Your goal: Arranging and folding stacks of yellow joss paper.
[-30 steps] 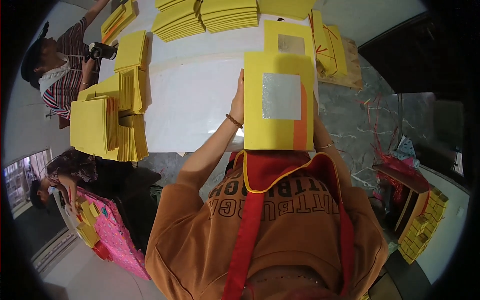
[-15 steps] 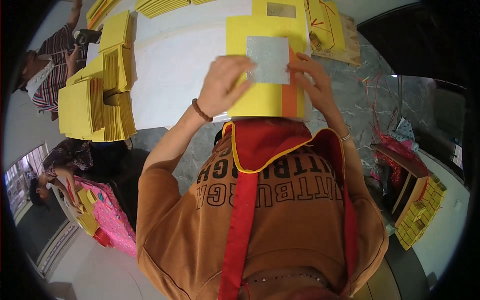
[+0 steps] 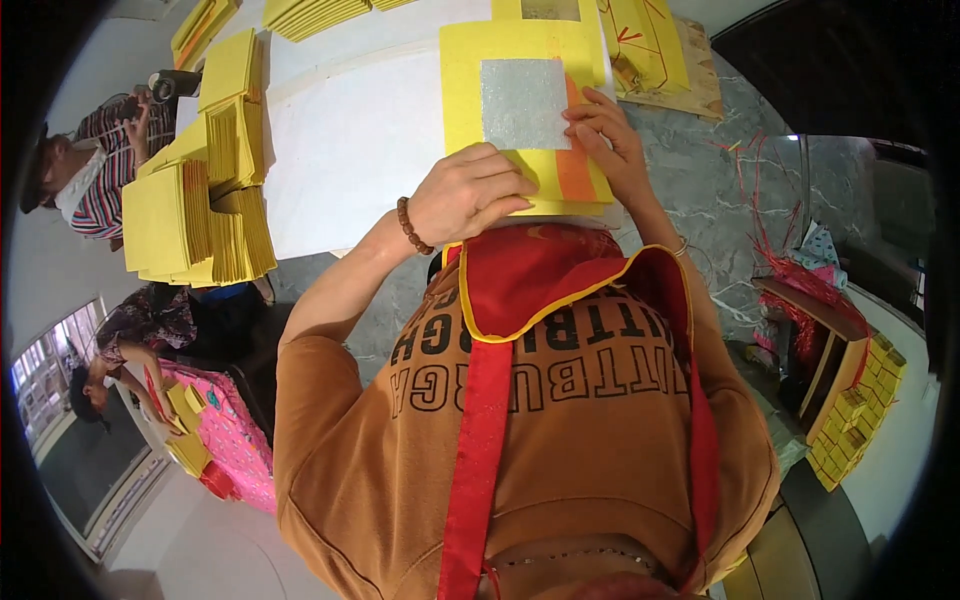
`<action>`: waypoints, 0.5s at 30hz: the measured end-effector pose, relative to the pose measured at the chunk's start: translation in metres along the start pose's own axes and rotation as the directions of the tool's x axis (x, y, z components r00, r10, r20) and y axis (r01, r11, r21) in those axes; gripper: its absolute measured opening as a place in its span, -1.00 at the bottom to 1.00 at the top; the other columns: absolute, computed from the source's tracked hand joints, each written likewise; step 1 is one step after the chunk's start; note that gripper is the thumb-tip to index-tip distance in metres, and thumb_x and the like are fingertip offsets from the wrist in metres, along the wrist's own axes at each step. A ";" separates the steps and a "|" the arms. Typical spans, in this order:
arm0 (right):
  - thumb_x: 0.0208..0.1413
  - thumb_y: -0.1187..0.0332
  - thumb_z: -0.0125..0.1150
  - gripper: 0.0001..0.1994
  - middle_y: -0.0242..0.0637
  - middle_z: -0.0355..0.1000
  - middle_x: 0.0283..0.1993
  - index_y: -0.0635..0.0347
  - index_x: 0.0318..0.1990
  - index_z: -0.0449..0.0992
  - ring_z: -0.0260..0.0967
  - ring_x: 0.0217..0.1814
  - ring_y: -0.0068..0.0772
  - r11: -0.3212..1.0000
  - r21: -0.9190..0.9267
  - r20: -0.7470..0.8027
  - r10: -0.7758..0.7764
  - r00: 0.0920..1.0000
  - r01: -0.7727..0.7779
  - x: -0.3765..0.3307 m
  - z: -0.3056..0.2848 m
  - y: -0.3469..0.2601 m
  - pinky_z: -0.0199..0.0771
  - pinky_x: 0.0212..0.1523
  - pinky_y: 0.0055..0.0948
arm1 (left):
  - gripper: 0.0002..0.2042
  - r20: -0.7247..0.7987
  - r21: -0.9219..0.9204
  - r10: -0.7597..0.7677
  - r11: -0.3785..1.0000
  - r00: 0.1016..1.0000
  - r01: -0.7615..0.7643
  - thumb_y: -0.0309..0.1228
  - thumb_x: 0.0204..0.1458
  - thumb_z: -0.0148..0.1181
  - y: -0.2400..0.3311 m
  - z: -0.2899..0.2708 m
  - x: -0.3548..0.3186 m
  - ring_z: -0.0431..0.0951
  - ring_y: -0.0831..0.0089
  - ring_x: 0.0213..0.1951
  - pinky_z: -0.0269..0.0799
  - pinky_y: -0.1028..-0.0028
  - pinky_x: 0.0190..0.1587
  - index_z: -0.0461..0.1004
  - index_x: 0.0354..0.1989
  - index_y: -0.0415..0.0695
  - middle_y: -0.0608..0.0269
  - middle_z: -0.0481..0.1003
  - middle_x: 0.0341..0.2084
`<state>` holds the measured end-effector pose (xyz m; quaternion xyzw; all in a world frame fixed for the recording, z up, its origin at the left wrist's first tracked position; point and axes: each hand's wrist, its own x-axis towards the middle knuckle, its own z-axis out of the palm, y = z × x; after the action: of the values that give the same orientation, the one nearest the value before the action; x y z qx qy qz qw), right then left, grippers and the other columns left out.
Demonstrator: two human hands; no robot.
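In front of me lies a stack of yellow paper (image 3: 462, 120) with a silver square (image 3: 523, 105) on its top sheet. An orange strip (image 3: 574, 178) runs along the right side of this sheet. My left hand (image 3: 472, 192) is at the near edge of the paper, its fingers bent and the thumb closed against them, pinching that edge. My right hand (image 3: 610, 145) lies over the orange strip, fingers apart and bent, their tips touching the right edge of the silver square.
The stack rests on a white table (image 3: 350, 150). Folded yellow paper bundles (image 3: 170, 225) stand at its left end. On the right are tied yellow bundles (image 3: 645, 45) on a wooden board, red strings (image 3: 800, 290) and a box. Two people work on the left, one by a pink cloth (image 3: 235, 430).
My left hand has come down from beside the silver square to the paper's near edge, and its fingers have closed. My right hand has shifted slightly up and left.
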<state>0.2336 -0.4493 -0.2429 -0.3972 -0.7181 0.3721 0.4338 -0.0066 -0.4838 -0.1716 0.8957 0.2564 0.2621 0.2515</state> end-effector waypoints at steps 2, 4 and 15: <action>0.09 0.35 0.05 -0.82 -0.33 0.43 -0.10 0.23 -0.38 0.53 0.09 0.24 -0.19 1.000 0.017 -0.019 0.007 1.000 -0.006 0.000 0.002 -0.001 0.05 0.21 -0.29 | -0.85 -0.028 -0.064 -0.077 0.995 0.997 0.076 -0.35 -0.04 0.15 0.002 -0.001 0.002 0.43 0.29 -0.40 0.38 0.41 -0.31 0.48 -0.40 -0.18 0.22 0.46 -0.50; 0.09 0.34 0.05 -0.82 -0.33 0.43 -0.10 0.23 -0.38 0.53 0.09 0.24 -0.19 1.000 0.028 -0.024 0.009 1.000 -0.008 0.001 0.002 0.000 0.05 0.21 -0.29 | -0.86 -0.029 -0.073 -0.105 0.992 0.994 0.103 -0.37 -0.03 0.14 0.002 -0.001 0.003 0.44 0.26 -0.41 0.38 0.41 -0.32 0.48 -0.41 -0.20 0.19 0.46 -0.50; 0.09 0.33 0.05 -0.82 -0.35 0.43 -0.09 0.22 -0.38 0.54 0.07 0.25 -0.21 0.998 0.054 -0.022 0.034 0.999 -0.033 0.002 0.001 -0.002 0.03 0.22 -0.31 | -0.91 0.014 -0.202 -0.292 0.936 0.956 0.288 -0.47 0.00 0.12 -0.004 -0.002 0.003 0.44 0.35 -0.49 0.33 0.46 -0.43 0.48 -0.40 -0.23 0.16 0.44 -0.55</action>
<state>0.2314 -0.4487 -0.2413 -0.4017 -0.6961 0.3938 0.4461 -0.0069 -0.4791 -0.1716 0.8159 0.3596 0.2541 0.3748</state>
